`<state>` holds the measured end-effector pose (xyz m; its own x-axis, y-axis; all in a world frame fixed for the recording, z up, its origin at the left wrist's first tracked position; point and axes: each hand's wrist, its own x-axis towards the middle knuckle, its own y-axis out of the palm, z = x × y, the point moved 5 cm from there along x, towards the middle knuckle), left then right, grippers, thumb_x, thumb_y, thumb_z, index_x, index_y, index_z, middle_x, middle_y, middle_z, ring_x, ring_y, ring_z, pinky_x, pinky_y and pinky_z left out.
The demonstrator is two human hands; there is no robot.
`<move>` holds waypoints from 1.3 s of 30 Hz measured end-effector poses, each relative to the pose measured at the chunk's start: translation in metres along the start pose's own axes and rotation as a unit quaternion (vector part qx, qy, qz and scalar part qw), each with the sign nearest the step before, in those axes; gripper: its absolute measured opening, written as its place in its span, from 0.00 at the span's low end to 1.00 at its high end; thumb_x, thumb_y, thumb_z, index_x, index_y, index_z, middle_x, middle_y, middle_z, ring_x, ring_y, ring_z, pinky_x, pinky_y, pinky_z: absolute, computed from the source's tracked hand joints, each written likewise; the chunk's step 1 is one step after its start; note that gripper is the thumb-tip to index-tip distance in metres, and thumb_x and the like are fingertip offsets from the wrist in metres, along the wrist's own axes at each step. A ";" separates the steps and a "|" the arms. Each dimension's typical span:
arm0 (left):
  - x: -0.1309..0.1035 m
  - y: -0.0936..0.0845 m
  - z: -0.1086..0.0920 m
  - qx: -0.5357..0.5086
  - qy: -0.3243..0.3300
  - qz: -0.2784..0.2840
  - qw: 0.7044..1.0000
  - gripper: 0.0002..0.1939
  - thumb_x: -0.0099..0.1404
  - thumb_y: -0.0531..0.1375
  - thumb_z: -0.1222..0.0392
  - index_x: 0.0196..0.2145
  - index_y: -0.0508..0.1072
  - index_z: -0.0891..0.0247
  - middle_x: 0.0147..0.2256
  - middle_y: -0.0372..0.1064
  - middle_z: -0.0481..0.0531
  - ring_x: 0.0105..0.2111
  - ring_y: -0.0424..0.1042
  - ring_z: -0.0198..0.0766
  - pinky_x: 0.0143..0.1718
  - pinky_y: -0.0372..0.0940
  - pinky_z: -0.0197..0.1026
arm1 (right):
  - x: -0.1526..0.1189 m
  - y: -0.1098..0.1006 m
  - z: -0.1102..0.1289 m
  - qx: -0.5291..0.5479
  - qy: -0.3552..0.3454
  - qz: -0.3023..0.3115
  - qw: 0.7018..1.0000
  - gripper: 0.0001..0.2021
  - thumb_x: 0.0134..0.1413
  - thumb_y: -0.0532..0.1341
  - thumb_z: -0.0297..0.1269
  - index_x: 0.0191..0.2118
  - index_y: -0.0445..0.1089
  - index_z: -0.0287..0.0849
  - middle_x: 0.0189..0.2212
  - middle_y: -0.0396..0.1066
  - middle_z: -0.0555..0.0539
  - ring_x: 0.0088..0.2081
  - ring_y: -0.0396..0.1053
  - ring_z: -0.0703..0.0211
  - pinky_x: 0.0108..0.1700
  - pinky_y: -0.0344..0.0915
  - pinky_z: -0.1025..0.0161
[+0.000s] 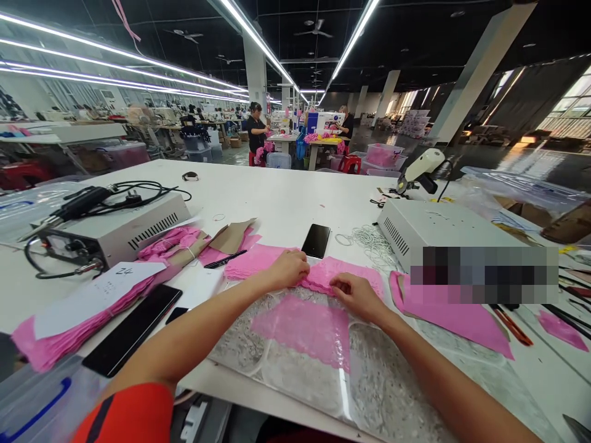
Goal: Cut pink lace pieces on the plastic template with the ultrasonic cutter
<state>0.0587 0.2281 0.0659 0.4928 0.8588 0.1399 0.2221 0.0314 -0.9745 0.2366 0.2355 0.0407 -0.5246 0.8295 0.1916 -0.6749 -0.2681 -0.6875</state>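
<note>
Pink fabric pieces with scalloped edges lie in stacks on the table in front of me. My left hand [292, 269] is closed at the inner end of the left pink fabric stack [252, 261], its curled fingers on the cloth. My right hand [354, 294] pinches the near edge of the right pink fabric stack [344, 271] between thumb and fingers. A single thin pink piece [307, 329] lies flat below my hands on a clear, grey-patterned mat [300, 366]. A black phone [316, 240] rests just beyond the stacks.
On the left stand a grey box-shaped machine [133, 227] with a corded handpiece, a pink bundle under paper [99, 295] marked 24, and a black slab [133, 329]. To the right are another grey box [443, 227], white elastic loops [372, 243] and an orange cutter [512, 325]. Two people work farther back.
</note>
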 end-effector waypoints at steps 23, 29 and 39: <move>0.004 0.004 -0.015 -0.136 -0.052 -0.091 0.985 0.07 0.70 0.57 0.60 0.38 0.71 0.67 0.34 0.71 0.50 0.34 0.72 0.35 0.36 0.69 0.40 | 0.040 -0.009 0.024 0.003 0.044 -0.076 0.996 0.09 0.48 0.57 0.26 0.30 0.75 0.41 0.25 0.73 0.49 0.27 0.66 0.63 0.33 0.59 0.65; 0.012 0.009 -0.020 -0.082 -0.076 -0.074 0.991 0.13 0.69 0.59 0.56 0.48 0.71 0.65 0.47 0.70 0.55 0.46 0.71 0.42 0.48 0.68 0.51 | 0.041 -0.019 0.020 0.035 0.052 -0.080 0.995 0.14 0.47 0.58 0.25 0.38 0.77 0.41 0.25 0.75 0.50 0.27 0.68 0.63 0.31 0.62 0.66; 0.019 -0.009 -0.024 0.019 -0.173 -0.101 0.980 0.11 0.69 0.58 0.58 0.46 0.71 0.65 0.46 0.69 0.57 0.46 0.70 0.44 0.49 0.65 0.51 | 0.024 -0.066 0.004 0.078 0.074 -0.160 0.981 0.09 0.47 0.59 0.28 0.29 0.77 0.42 0.23 0.75 0.50 0.27 0.70 0.62 0.32 0.65 0.65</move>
<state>0.0858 0.2317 0.0816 0.1260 0.9546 0.2698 0.2504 0.2326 -0.9398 0.2669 0.2709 0.0933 -0.1995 0.9426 0.2678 -0.8703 -0.0448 -0.4905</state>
